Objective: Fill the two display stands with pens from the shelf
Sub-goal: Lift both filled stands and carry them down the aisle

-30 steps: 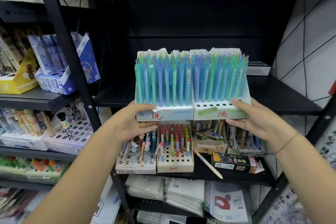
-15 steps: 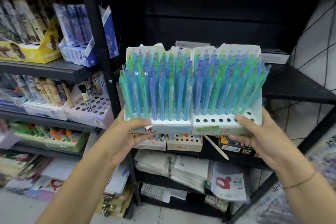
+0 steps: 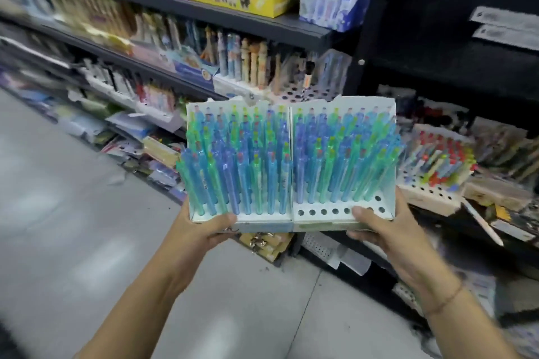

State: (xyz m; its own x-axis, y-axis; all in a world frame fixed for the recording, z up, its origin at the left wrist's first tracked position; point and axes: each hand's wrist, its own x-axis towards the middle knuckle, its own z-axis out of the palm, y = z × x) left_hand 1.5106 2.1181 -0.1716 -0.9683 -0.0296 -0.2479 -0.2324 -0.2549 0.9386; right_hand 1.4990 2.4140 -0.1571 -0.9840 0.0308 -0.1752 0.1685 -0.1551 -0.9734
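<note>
While held side by side above the aisle floor (image 3: 73, 213), left display stand (image 3: 262, 226) is gripped by left hand (image 3: 204, 232), right display stand (image 3: 323, 212) by right hand (image 3: 385, 232), thumbs on top. Blue/green pens (image 3: 256, 166) seem to fill the left; right's front row is empty, so approx. one row left.

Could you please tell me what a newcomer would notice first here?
At centre, the left stand and the right stand, white and held side by side, bristle with blue and green pens. The left hand and right hand grip their front corners. The right stand's front row of holes is empty.
</note>
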